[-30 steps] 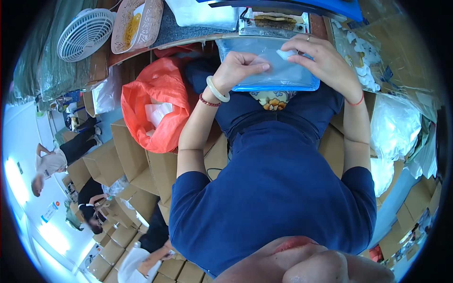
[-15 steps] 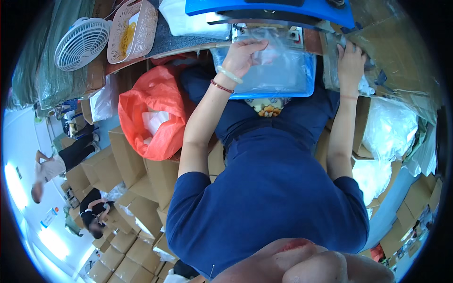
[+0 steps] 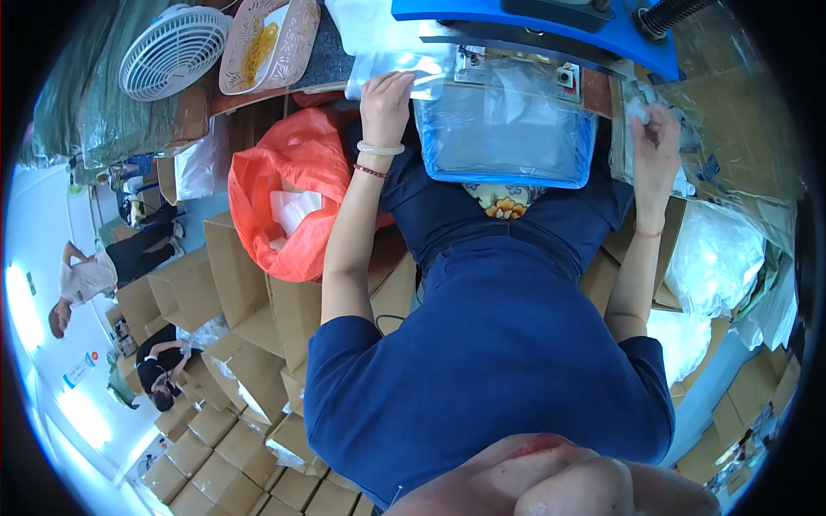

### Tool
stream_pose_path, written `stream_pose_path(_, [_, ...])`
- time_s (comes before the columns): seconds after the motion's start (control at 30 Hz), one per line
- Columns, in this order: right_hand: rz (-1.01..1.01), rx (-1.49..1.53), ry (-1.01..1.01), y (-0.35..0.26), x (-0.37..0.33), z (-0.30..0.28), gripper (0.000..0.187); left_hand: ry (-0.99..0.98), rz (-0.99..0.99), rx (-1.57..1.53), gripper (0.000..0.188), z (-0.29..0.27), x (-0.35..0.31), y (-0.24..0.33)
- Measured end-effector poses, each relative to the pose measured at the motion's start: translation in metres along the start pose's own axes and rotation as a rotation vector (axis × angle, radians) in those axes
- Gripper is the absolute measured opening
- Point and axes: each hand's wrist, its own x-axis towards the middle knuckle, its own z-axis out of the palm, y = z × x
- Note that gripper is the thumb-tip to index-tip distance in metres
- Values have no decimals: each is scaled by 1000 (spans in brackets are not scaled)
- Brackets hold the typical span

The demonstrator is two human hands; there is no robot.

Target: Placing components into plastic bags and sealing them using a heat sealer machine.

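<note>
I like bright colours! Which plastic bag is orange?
The big orange bag by the person's left arm, atop cardboard boxes. The blue-edged clear bag on the lap isn't.

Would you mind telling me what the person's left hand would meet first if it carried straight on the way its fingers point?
Probably the crumpled clear plastic bag that the left hand already touches; the grey bench top lies beyond it, though depth is unclear.

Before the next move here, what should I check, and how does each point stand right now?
1. Left hand on the clear plastic bag at the bench edge: ok.
2. Right hand holding a small white piece: cannot tell what it is.
3. Clear blue-edged pouch lying flat under the blue press machine: ok.
4. Both hands outside the machine's head: ok.
5. Pouch mouth sealed: cannot tell.
</note>
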Motion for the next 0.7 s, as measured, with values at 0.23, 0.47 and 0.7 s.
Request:
stream_pose_path(0.23, [-110, 610, -526, -66, -44, 31, 23, -226, -528, -668, 17, -49, 10, 74])
stream_pose_path(0.47, [-473, 437, -389, -111, -15, 21, 20, -477, -483, -837, 18, -59, 22, 118])
stream_pose_path(0.7, [-434, 180, -823, -81, 17, 22, 23, -1010, -751, -1325, 20, -22, 22, 106])
